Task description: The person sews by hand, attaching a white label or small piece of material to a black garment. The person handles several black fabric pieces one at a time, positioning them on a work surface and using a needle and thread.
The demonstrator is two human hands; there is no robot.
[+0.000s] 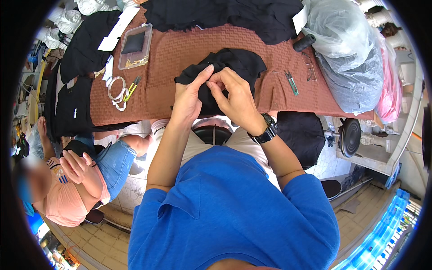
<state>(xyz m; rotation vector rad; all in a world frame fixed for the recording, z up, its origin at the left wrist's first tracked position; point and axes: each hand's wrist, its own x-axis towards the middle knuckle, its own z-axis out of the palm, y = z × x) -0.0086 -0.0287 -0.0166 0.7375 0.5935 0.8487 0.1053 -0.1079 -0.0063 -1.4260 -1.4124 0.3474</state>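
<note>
A small piece of black cloth (234, 65) lies bunched on the brown textured table cover (180, 49) right in front of me. My left hand (189, 96) pinches its near edge, thumb up. My right hand (234, 96), with a black watch at the wrist, grips the same cloth close beside the left, fingers curled over a fold. Both hands touch each other over the cloth. Whether a needle is between the fingers cannot be made out.
A clear plastic box (135, 47) with a black pad, a tape ring (116, 87) and yellow-handled snips (132, 88) sit at left. Green snips (291, 82), a dark thread spool (304, 42) and plastic bags (351, 58) lie at right. More black cloth (225, 15) is behind. Another person (76, 184) sits at lower left.
</note>
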